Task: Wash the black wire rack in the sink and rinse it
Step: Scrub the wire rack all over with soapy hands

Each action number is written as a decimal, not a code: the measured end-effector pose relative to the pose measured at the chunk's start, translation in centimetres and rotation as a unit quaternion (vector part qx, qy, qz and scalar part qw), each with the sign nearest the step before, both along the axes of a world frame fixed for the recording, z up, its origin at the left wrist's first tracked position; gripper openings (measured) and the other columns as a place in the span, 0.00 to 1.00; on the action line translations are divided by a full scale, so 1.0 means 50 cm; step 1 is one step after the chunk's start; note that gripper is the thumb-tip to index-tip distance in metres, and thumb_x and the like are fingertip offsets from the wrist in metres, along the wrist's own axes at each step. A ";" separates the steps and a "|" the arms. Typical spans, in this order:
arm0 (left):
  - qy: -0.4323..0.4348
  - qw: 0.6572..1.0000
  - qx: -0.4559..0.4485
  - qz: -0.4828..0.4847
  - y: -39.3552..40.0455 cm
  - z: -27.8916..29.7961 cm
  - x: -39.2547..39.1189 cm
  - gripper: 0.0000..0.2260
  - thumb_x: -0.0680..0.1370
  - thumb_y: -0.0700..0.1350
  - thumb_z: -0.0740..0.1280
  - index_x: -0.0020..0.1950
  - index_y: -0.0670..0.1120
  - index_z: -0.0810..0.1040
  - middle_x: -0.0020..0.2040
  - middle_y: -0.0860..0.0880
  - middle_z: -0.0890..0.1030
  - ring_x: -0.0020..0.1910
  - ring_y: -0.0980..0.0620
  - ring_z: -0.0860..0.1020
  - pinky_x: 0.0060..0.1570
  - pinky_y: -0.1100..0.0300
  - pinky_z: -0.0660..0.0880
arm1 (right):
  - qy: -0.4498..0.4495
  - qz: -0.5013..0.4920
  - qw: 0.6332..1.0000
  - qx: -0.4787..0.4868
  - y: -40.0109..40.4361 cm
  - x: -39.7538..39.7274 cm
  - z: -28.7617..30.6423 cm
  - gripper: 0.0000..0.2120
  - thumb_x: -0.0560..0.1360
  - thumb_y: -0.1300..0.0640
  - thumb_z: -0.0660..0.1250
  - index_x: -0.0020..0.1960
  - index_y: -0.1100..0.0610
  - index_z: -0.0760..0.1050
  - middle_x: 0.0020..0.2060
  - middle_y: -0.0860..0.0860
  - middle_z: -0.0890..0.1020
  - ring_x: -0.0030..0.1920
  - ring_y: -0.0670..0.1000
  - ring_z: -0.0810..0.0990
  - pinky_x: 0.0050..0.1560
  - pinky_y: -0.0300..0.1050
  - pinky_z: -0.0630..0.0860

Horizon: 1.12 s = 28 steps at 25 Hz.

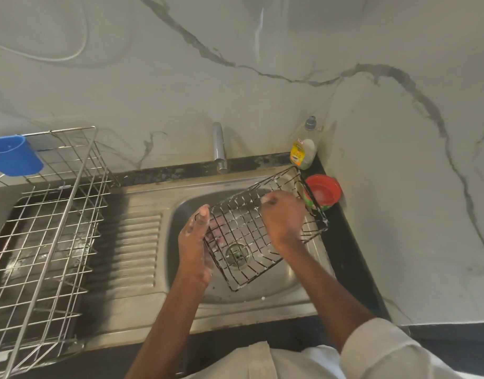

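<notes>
1. My left hand (194, 242) has its grip closed on the left edge of the black wire rack (251, 233), thumb on the near side of the wires and fingers showing through the grid behind them.
2. The rack hangs tilted over the sink (180, 220), directly above the drain (237, 253), with its far right corner reaching past the sink's rim toward the tabletop (353, 258).
3. My right hand (283, 214) lies on the upper part of the rack with fingers curled; white suds sit at the fingertips, and I cannot tell whether that grip has hold of anything.
4. Behind the sink, the tap (219, 147) stands at the wall.
5. Right of the sink, a red bowl (323, 190) sits just beside the rack's corner, with a soap bottle (303, 149) behind it.
6. Left of the sink, a steel dish rack (46, 231) carries a blue cup (13, 155).
</notes>
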<state>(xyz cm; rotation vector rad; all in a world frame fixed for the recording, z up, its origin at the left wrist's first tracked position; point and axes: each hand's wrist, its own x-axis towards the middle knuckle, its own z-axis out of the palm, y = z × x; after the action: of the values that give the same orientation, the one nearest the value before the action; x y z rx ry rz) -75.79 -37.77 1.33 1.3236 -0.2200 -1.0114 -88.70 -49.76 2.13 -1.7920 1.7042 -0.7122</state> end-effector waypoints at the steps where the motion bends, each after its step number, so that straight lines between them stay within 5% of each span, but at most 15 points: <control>1: 0.002 1.000 0.003 -0.003 -0.002 -0.002 -0.004 0.38 0.63 0.70 0.80 0.64 0.48 0.83 0.55 0.44 0.89 0.53 0.42 0.85 0.48 0.51 0.82 | -0.019 0.018 1.000 0.013 0.015 0.032 0.003 0.10 0.79 0.63 0.69 0.54 0.52 0.86 0.48 0.45 0.87 0.38 0.39 0.82 0.27 0.24 0.69; 6: -0.010 1.000 0.001 0.019 -0.013 0.000 0.010 0.40 0.66 0.71 0.77 0.69 0.46 0.82 0.64 0.36 0.85 0.64 0.36 0.83 0.69 0.36 0.76 | -0.004 0.241 0.970 0.014 0.085 0.073 -0.002 0.06 0.79 0.61 0.71 0.52 0.54 0.86 0.48 0.46 0.88 0.32 0.37 0.79 0.33 0.29 0.76; 9: -0.025 0.999 0.010 0.030 -0.011 -0.002 0.005 0.40 0.65 0.71 0.78 0.67 0.45 0.83 0.62 0.38 0.85 0.61 0.37 0.83 0.67 0.39 0.77 | 0.030 0.372 0.927 -0.025 0.106 0.083 -0.005 0.06 0.77 0.62 0.74 0.52 0.56 0.86 0.45 0.51 0.88 0.40 0.48 0.84 0.48 0.45 0.83; 11: -0.027 0.999 0.015 0.027 -0.004 -0.002 0.004 0.36 0.68 0.68 0.76 0.67 0.44 0.83 0.60 0.39 0.86 0.57 0.38 0.84 0.62 0.40 0.79 | 0.052 0.376 0.925 -0.032 0.101 0.084 -0.007 0.10 0.77 0.63 0.73 0.57 0.54 0.84 0.51 0.51 0.87 0.46 0.49 0.85 0.51 0.46 0.84; 14: -0.010 1.000 0.011 0.019 0.008 0.005 0.006 0.30 0.69 0.65 0.73 0.65 0.48 0.83 0.58 0.39 0.87 0.54 0.41 0.85 0.54 0.46 0.80 | 0.104 0.253 0.961 -0.038 0.038 0.036 -0.003 0.12 0.79 0.61 0.69 0.60 0.53 0.83 0.56 0.52 0.84 0.51 0.49 0.83 0.53 0.39 0.80; 20: 0.003 1.000 0.007 0.018 0.007 0.003 0.005 0.35 0.64 0.68 0.76 0.65 0.48 0.83 0.56 0.39 0.88 0.54 0.40 0.83 0.51 0.48 0.80 | 0.199 0.036 0.979 -0.028 -0.029 -0.048 -0.002 0.07 0.78 0.60 0.70 0.55 0.58 0.83 0.49 0.56 0.85 0.47 0.56 0.85 0.40 0.45 0.76; 24: -0.008 1.000 0.016 -0.001 -0.007 0.006 -0.006 0.36 0.64 0.69 0.77 0.64 0.47 0.84 0.57 0.43 0.88 0.57 0.43 0.85 0.60 0.46 0.79 | 0.135 0.206 0.969 -0.024 0.074 0.043 0.008 0.07 0.80 0.59 0.68 0.53 0.53 0.84 0.46 0.50 0.86 0.43 0.49 0.84 0.46 0.43 0.83; 26: -0.005 1.000 0.011 0.000 -0.012 0.005 -0.003 0.37 0.64 0.69 0.79 0.62 0.44 0.84 0.53 0.45 0.87 0.53 0.44 0.84 0.57 0.47 0.80 | 0.110 0.342 0.933 -0.017 0.127 0.067 0.020 0.06 0.79 0.60 0.70 0.53 0.53 0.84 0.44 0.50 0.85 0.41 0.49 0.81 0.49 0.48 0.84; 28: -0.012 1.000 0.019 0.010 -0.007 0.005 0.003 0.34 0.65 0.69 0.77 0.61 0.47 0.84 0.52 0.47 0.88 0.53 0.44 0.84 0.57 0.47 0.79 | 0.108 0.370 0.923 -0.015 0.113 0.052 0.022 0.07 0.79 0.59 0.72 0.54 0.51 0.85 0.46 0.49 0.86 0.42 0.49 0.82 0.49 0.47 0.84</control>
<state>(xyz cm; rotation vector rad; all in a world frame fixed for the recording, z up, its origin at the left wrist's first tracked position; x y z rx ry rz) -75.66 -38.12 1.60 1.3708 -0.2061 -0.9870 -86.11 -44.10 3.24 -2.3742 0.9809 -0.2100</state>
